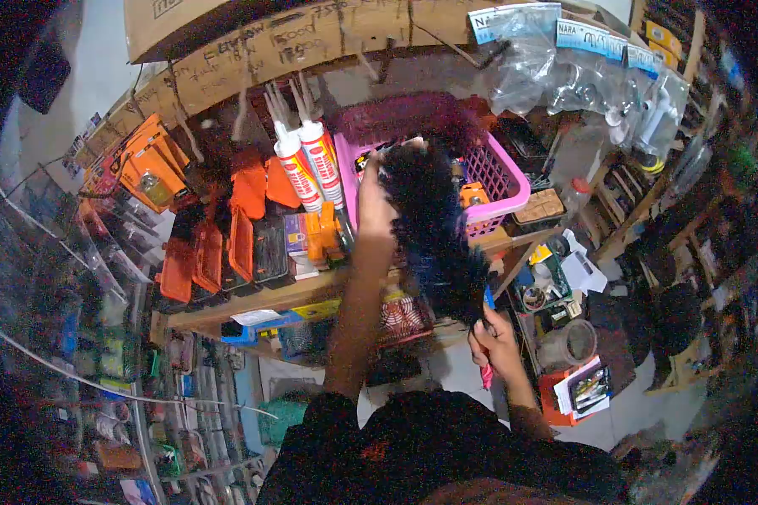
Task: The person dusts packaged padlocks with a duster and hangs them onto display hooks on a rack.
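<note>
A black, fluffy duster, blurred by motion, spans the middle of the view in front of a pink plastic basket. Its handle end, with blue and pink parts, is in my right hand, whose fingers are closed round it. My left hand reaches up to the basket's front left side, against the duster's left edge. The duster hides most of that hand's fingers, so I cannot make out what they hold. Small packaged items lie inside the basket, partly covered by the duster.
White sealant tubes stand left of the basket, near orange-lidded boxes. Bagged hooks hang at upper right. A wooden shelf edge runs below. A clear round tub and an orange box sit at lower right.
</note>
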{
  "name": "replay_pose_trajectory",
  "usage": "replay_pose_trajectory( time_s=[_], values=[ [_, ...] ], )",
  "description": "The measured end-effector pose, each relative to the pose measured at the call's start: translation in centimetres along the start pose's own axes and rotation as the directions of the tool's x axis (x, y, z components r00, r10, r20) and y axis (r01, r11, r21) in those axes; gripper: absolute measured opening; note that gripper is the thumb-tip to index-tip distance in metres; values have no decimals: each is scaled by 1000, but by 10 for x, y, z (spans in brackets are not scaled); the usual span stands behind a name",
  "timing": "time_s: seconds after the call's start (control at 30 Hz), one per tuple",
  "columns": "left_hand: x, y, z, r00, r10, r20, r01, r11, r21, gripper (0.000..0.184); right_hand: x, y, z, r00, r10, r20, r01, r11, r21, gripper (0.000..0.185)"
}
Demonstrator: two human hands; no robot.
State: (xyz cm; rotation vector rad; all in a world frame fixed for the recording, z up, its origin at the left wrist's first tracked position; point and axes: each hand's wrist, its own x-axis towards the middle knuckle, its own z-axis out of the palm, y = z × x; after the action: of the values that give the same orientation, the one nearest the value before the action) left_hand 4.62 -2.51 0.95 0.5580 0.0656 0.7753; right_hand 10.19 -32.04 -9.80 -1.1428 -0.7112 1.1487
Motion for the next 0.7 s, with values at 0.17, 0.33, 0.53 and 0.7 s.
replay_pose_trajectory(
  time_s=[0.17, 0.33, 0.53, 0.7],
  values=[
    [-13, 4, 23, 971, -134, 200, 120, 989, 81, 55, -1, 20, -21, 995, -6, 98, 16, 995, -102, 34],
    [-12, 3, 13, 999, -36, 27, 33, 992, 120, 58, 12, 22, -38, 998, -63, -11, 62, 996, -66, 45],
    [-15, 8, 19, 939, -180, 293, 176, 984, 43, 51, 14, 41, -61, 986, -123, -111, 109, 986, -129, 11],
    [-29, -3, 48, 961, 75, -268, 50, 901, 431, 54, 22, 57, -67, 948, -316, -41, 286, 899, -331, 7]
  ],
)
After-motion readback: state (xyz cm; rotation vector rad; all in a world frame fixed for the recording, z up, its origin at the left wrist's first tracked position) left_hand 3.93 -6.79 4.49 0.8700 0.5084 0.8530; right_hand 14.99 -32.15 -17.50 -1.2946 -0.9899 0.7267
